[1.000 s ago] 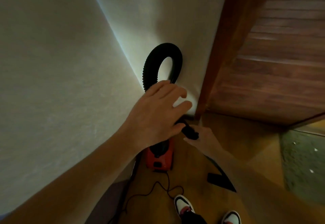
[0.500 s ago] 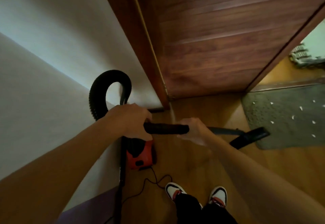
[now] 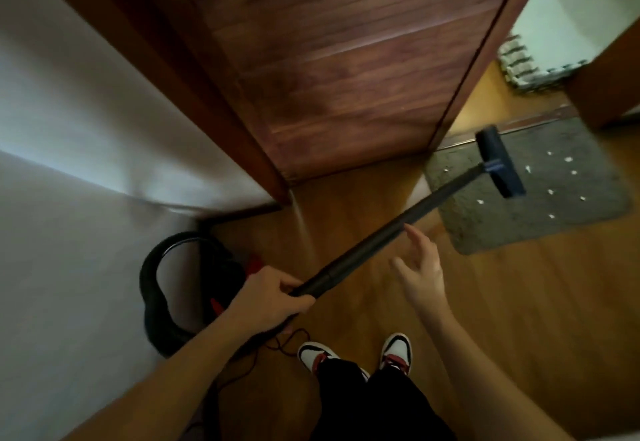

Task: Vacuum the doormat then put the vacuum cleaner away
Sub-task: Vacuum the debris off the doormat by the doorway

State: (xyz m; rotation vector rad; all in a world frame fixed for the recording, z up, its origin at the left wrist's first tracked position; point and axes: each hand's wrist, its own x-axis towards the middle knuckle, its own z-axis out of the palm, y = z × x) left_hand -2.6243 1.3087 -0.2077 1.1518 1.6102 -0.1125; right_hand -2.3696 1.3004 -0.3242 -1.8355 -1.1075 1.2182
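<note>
grey white-flecked doormat (image 3: 540, 205), seemingly black wand (image 3: 391, 232)

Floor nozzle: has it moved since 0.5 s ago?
Yes. The floor nozzle went from the near left edge of the doormat to over its far half, nearer the threshold.

Black trousers (image 3: 367, 402), 2 red-white sneakers (image 3: 397, 350)

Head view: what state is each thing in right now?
Left hand grip: holds the wand at its near end.
Right hand grip: open, off the wand.
Brush head: over the doormat, contact unclear.
Doormat: flat, white specks on it.
Door: open.
Hose: looped by the wall.
</note>
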